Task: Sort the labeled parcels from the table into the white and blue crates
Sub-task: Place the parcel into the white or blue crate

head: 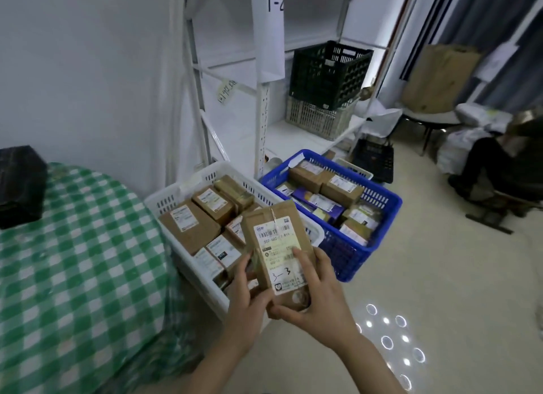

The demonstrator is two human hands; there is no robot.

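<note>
While the left hand (245,301) and right hand (321,301) grip one labeled parcel (274,238), they cover its lower corners.

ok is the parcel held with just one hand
No, both the left hand and the right hand grip the parcel by its lower end.

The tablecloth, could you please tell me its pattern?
The tablecloth is green-and-white checked, clearest in the head view.

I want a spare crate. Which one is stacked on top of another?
The black crate on the shelf: it sits on a beige crate. The white crate and blue crate stand on the floor.
</note>
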